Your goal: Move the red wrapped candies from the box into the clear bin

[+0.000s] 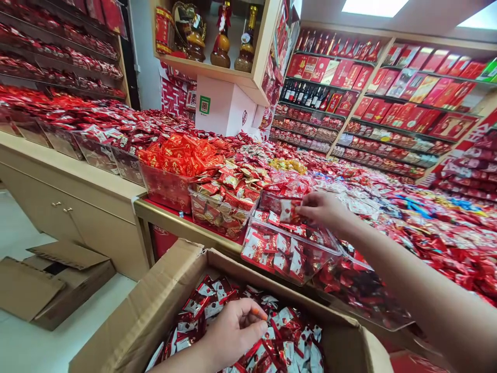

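Okay, did a quick tally. I've got two hands in shot, my left hand (236, 331) at bottom center and my right hand (320, 210) right of center, with one packet (286, 210) at the right one's fingertips. Cardboard boxes make two: the big box (142, 305) at bottom center and a floor box (79, 290) at lower left. Up top I get three gourd-shaped bottles (221, 49) plus one red canister (164, 31). Two cabinet knobs (56, 203) at left, one QR sign (204, 104) upper center, two ceiling lights (375, 6) upper right. Packets in my big box? Dozens, overlapping, lost count lol.
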A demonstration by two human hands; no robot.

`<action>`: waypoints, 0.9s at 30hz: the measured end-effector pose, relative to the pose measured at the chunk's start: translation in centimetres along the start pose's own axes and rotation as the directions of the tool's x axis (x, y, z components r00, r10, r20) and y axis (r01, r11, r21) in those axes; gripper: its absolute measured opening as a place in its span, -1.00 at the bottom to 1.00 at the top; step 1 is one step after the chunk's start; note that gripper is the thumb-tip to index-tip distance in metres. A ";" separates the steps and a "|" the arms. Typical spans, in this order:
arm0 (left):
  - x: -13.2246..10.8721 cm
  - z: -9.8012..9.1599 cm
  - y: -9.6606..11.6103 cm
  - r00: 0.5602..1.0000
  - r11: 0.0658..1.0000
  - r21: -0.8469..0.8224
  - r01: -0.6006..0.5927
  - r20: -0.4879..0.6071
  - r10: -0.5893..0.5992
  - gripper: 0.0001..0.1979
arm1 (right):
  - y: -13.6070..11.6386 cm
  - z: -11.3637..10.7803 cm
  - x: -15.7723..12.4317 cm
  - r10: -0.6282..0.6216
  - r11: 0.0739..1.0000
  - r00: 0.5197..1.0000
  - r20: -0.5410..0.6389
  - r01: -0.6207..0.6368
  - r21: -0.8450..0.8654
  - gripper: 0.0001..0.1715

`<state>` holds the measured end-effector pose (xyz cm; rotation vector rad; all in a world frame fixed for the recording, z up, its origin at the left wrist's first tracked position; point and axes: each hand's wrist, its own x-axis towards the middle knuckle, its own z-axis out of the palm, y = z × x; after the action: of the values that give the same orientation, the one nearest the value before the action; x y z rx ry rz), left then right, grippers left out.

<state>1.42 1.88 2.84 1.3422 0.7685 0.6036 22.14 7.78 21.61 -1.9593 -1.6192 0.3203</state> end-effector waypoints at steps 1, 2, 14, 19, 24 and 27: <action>0.0 0.0 -0.2 1.000 1.000 0.031 0.002 0.000 -0.002 -0.83 | 0.3 0.8 1.0 0.054 0.998 0.992 0.113 -0.057 0.021 -0.85; -0.1 0.1 -0.4 1.000 0.998 0.060 0.003 0.000 -0.003 -0.83 | 0.5 1.7 1.7 0.093 0.994 0.975 0.201 -0.102 0.031 -0.87; -0.2 -0.1 -0.1 0.999 0.967 0.251 -0.031 0.038 0.022 -0.84 | 1.4 6.3 0.9 0.242 0.938 0.706 0.665 -0.346 0.025 -0.96; -0.3 -0.1 -0.4 0.999 0.956 0.292 -0.033 0.044 0.021 -0.84 | 0.8 6.1 0.6 0.229 0.970 0.749 0.622 -0.229 -0.082 -0.84; -0.4 -0.1 -0.1 0.999 0.943 0.332 -0.035 0.047 0.020 -0.83 | 0.1 6.2 0.6 0.263 0.962 0.739 0.621 -0.150 -0.228 -0.85; -0.3 -0.1 0.1 0.999 0.933 0.358 -0.019 0.046 0.003 -0.83 | 0.1 6.3 0.8 0.286 0.954 0.725 0.626 -0.158 -0.253 -0.85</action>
<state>1.15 1.69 2.97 1.6906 0.8632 0.4526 19.09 10.27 16.59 -2.3515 -1.8667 1.1103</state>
